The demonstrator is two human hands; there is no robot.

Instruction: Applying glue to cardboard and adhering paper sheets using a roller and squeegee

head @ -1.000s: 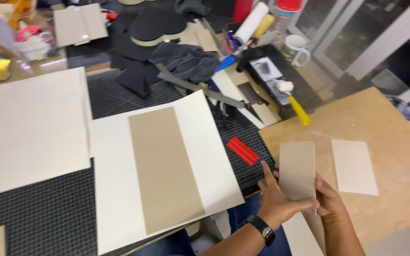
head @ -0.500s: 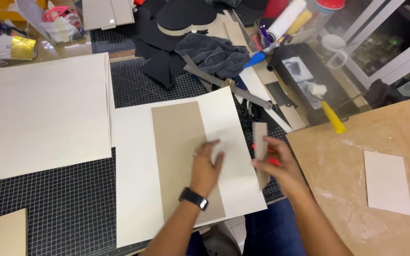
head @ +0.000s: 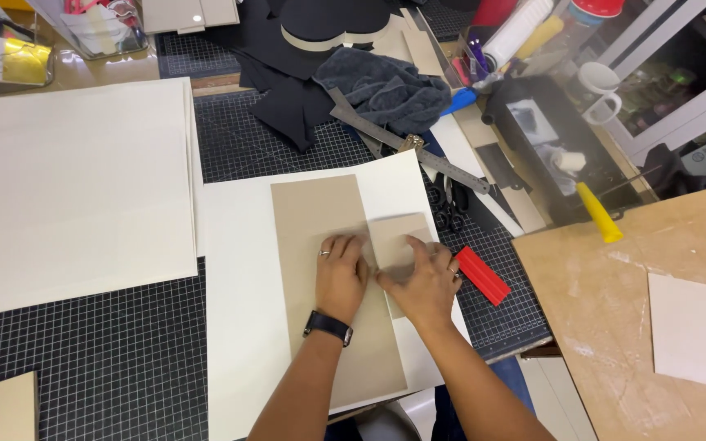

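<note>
The right hand [head: 425, 282] presses flat on a small grey card [head: 398, 241], holding it down, not gripping. The left hand [head: 341, 273] lies open on the long grey board [head: 320, 212] just left of it. Both pieces lie on a white sheet [head: 234, 269]. The small card looks nearly placed, maybe not yet pressed flat. A red tool [head: 484, 275] lies near, to the right.

I count two hands, my left hand [head: 341, 273] and right hand [head: 422, 282], both on one cream sheet [head: 239, 278]. On that sheet lie two tan boards: one long board [head: 320, 220] and one small board [head: 398, 237]. Left of the sheet I see one stack of cream sheets [head: 75, 188]. Right of it: one red tool [head: 484, 275], one pair of scissors [head: 449, 208], one steel ruler [head: 418, 151], one white card [head: 686, 328].
</note>
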